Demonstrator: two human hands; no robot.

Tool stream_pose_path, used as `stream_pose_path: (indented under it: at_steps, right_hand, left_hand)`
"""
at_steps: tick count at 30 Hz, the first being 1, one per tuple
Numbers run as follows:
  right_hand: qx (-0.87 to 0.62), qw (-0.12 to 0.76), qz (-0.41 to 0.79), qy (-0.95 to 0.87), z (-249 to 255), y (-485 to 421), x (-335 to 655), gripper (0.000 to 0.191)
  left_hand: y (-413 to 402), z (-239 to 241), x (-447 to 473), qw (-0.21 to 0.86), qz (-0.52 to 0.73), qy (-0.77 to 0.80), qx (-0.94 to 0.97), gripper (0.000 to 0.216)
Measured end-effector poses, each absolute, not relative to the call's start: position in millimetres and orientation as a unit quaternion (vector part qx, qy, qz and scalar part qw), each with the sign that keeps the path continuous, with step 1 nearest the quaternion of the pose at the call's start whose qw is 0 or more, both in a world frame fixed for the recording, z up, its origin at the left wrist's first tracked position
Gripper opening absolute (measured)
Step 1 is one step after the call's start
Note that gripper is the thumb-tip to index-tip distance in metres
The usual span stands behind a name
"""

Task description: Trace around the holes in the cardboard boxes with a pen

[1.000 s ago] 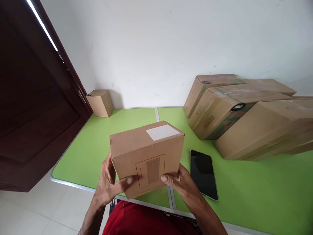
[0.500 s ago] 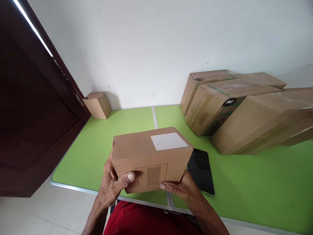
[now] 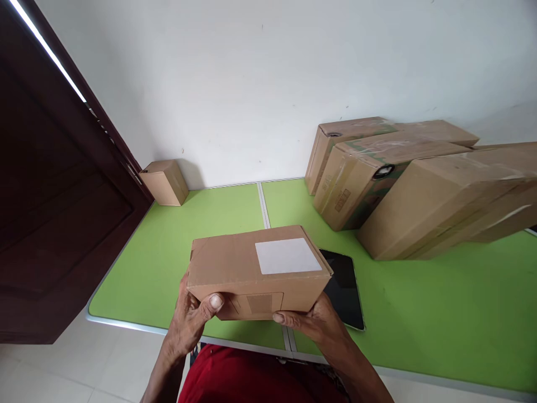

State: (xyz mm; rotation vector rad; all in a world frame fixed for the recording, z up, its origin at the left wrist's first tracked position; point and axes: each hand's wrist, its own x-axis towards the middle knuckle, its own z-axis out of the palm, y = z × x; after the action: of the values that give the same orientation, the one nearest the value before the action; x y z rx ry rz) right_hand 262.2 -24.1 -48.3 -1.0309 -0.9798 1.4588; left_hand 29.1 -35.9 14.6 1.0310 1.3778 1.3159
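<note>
Lower centre: left hand (image 3: 187, 323) and right hand (image 3: 312, 323), both partly closed, gripping opposite ends of brown rectangular cardboard box (image 3: 224, 262) with white label (image 3: 287, 256). Lower right of centre, partly hidden: flat black tablet (image 3: 346, 294) on green table (image 3: 138, 274). Right: large brown taped cartons (image 3: 415, 193). Left: small brown cardboard box (image 3: 165, 184).
</note>
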Motion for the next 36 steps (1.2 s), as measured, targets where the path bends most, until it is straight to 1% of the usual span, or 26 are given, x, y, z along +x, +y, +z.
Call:
stream_pose_path:
  at_steps: [2,6,11,16,19,22,24,27,30,32,34,36]
  right_hand:
    - [-0.430,0.525,0.612,-0.407,-48.4,-24.5,261.7,0.096]
    - [-0.436,0.524,0.614,-0.399,-48.3,-25.7,261.6,0.092]
    - [-0.446,0.520,0.609,-0.400,-49.7,-25.7,263.3,0.081]
    - [-0.448,0.510,0.610,-0.409,-54.8,-22.8,266.2,0.094]
    - [-0.445,0.503,0.617,-0.409,-56.3,-22.5,268.0,0.093]
    - [-0.449,0.504,0.617,-0.405,-57.0,-23.5,269.9,0.086]
    - [-0.452,0.510,0.616,-0.394,-58.5,-24.7,271.2,0.079]
    - [-0.458,0.514,0.640,-0.339,-62.2,-27.4,272.6,0.071]
    - [-0.460,0.495,0.679,-0.286,-64.7,-30.2,273.0,0.068]
    - [-0.458,0.485,0.692,-0.275,-64.5,-31.2,272.9,0.069]
    - [-0.466,0.477,0.687,-0.288,-62.7,-31.0,272.5,0.071]
    - [-0.476,0.471,0.678,-0.303,-59.6,-30.1,271.4,0.073]
  left_hand:
    - [-35.5,14.2,29.6,0.472,0.537,0.557,0.421,0.117]
    - [-36.3,12.7,30.7,0.472,0.536,0.562,0.418,0.118]
    - [-35.3,5.6,30.1,0.459,0.543,0.557,0.431,0.112]
    - [-30.8,-1.9,28.6,0.457,0.533,0.562,0.438,0.104]
    - [-27.6,0.2,30.5,0.453,0.526,0.564,0.447,0.097]
    - [-25.8,4.2,33.6,0.465,0.521,0.550,0.458,0.084]
    - [-26.2,4.1,33.7,0.476,0.523,0.531,0.467,0.079]
    - [-28.4,-2.0,28.7,0.492,0.539,0.502,0.465,0.087]
    - [-26.6,-4.7,22.6,0.531,0.528,0.469,0.468,0.104]
    - [-20.7,1.6,21.7,0.547,0.532,0.442,0.471,0.114]
    - [-12.5,13.6,23.6,0.544,0.558,0.413,0.472,0.116]
    - [-4.6,26.4,26.6,0.534,0.578,0.389,0.479,0.111]
